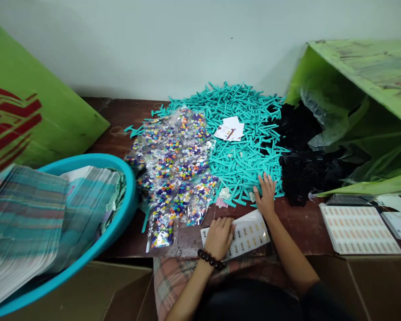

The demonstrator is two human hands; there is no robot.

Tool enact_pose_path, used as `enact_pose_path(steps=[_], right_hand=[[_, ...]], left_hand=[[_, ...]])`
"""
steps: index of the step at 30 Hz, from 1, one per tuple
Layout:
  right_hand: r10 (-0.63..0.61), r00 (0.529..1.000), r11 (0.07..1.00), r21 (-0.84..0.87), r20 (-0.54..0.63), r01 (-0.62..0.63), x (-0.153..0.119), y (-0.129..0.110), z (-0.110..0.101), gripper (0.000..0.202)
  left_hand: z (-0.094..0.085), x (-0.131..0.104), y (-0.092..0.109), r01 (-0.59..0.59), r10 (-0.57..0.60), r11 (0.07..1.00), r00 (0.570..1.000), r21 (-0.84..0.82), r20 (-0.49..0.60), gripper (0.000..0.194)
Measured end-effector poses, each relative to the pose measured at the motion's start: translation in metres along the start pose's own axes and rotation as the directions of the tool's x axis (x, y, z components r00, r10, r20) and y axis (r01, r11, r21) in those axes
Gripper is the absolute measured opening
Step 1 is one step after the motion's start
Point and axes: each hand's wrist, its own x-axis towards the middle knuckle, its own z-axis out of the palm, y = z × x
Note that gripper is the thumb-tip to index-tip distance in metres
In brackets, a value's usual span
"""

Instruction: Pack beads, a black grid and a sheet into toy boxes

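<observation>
A white printed card (250, 236) with rows of small pictures, in what looks like a clear plastic sleeve, lies at the table's front edge. My left hand (218, 237), a dark beaded bracelet at its wrist, is curled over the card's left part and grips it. Just beyond the card's right end, my right hand (266, 194) reaches to the near edge of a heap of small turquoise plastic hammers (243, 171). Its fingers are spread on the hammers, with nothing seen in them. Clear bags of tiny coloured pieces (177, 165) are piled left of the heap.
A blue basin (130, 196) with stacked printed sheets stands at left, near a green box (70, 107). Black netting (297, 174) spills from an open green bin (361, 62) at right. A stack of printed cards (359, 229) and small white cards (232, 129) also lie around.
</observation>
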Motion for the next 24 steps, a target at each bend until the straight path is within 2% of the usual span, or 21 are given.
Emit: enact_pose_path(steps=[3,5,6,8,9,10,12,14,15,16,17,18,19,20,22,23,24], right_hand=[[0.021,0.998,0.998,0.054,-0.065,-0.017,-0.001,0.003,-0.001,0.048],[0.021,0.991,0.995,0.097,-0.134,-0.008,-0.002,0.005,-0.001,0.045],[0.016,0.986,0.994,0.113,-0.168,0.003,-0.003,0.007,-0.001,0.043],[0.003,0.974,0.991,0.128,-0.224,0.027,-0.004,0.01,-0.001,0.04],[-0.005,0.971,0.991,0.131,-0.24,0.037,-0.004,0.011,0.0,0.039],[-0.011,0.969,0.99,0.133,-0.248,0.045,-0.004,0.012,0.0,0.038],[-0.02,0.967,0.988,0.14,-0.254,0.057,-0.004,0.014,0.001,0.038],[-0.026,0.966,0.987,0.149,-0.256,0.067,-0.004,0.015,0.002,0.039],[-0.03,0.966,0.985,0.155,-0.258,0.072,-0.005,0.015,0.002,0.04],[-0.033,0.965,0.984,0.161,-0.26,0.077,-0.005,0.015,0.003,0.04],[-0.038,0.965,0.982,0.166,-0.261,0.084,-0.005,0.015,0.003,0.041],[-0.042,0.964,0.981,0.173,-0.261,0.09,-0.005,0.016,0.004,0.041],[-0.044,0.964,0.98,0.178,-0.263,0.093,-0.005,0.016,0.004,0.041],[-0.043,0.963,0.979,0.181,-0.266,0.094,-0.005,0.017,0.005,0.041],[-0.034,0.962,0.98,0.181,-0.27,0.086,-0.005,0.017,0.007,0.04],[-0.029,0.962,0.981,0.177,-0.27,0.08,-0.005,0.017,0.007,0.04],[-0.025,0.963,0.982,0.172,-0.27,0.074,-0.006,0.017,0.008,0.039]], left_hand=[[-0.023,0.001,-0.006,0.136,-0.1,0.966,0.981,-0.219,0.167,0.018],[-0.044,-0.005,-0.013,0.209,-0.145,0.896,0.972,-0.392,0.186,0.018],[-0.056,-0.01,-0.019,0.224,-0.177,0.856,0.974,-0.466,0.143,0.02],[-0.084,-0.024,-0.036,0.215,-0.291,0.808,0.955,-0.548,-0.054,0.027],[-0.099,-0.033,-0.046,0.209,-0.367,0.811,0.91,-0.547,-0.195,0.031],[-0.116,-0.043,-0.058,0.221,-0.431,0.832,0.834,-0.509,-0.343,0.033],[-0.15,-0.063,-0.084,0.324,-0.464,0.886,0.626,-0.333,-0.626,0.035],[-0.183,-0.079,-0.108,0.502,-0.349,0.86,0.448,-0.091,-0.823,0.034],[-0.197,-0.085,-0.118,0.583,-0.275,0.813,0.389,0.004,-0.879,0.033],[-0.209,-0.088,-0.127,0.652,-0.213,0.755,0.356,0.078,-0.91,0.033],[-0.218,-0.088,-0.135,0.7,-0.167,0.699,0.353,0.142,-0.92,0.035],[-0.223,-0.087,-0.143,0.731,-0.147,0.651,0.384,0.203,-0.912,0.038],[-0.225,-0.084,-0.15,0.742,-0.147,0.614,0.441,0.268,-0.885,0.04],[-0.225,-0.079,-0.158,0.735,-0.165,0.588,0.518,0.338,-0.84,0.042],[-0.221,-0.069,-0.175,0.691,-0.255,0.567,0.664,0.448,-0.703,0.047],[-0.217,-0.063,-0.184,0.674,-0.331,0.572,0.711,0.468,-0.62,0.048],[-0.215,-0.058,-0.193,0.668,-0.414,0.58,0.735,0.467,-0.537,0.047]])
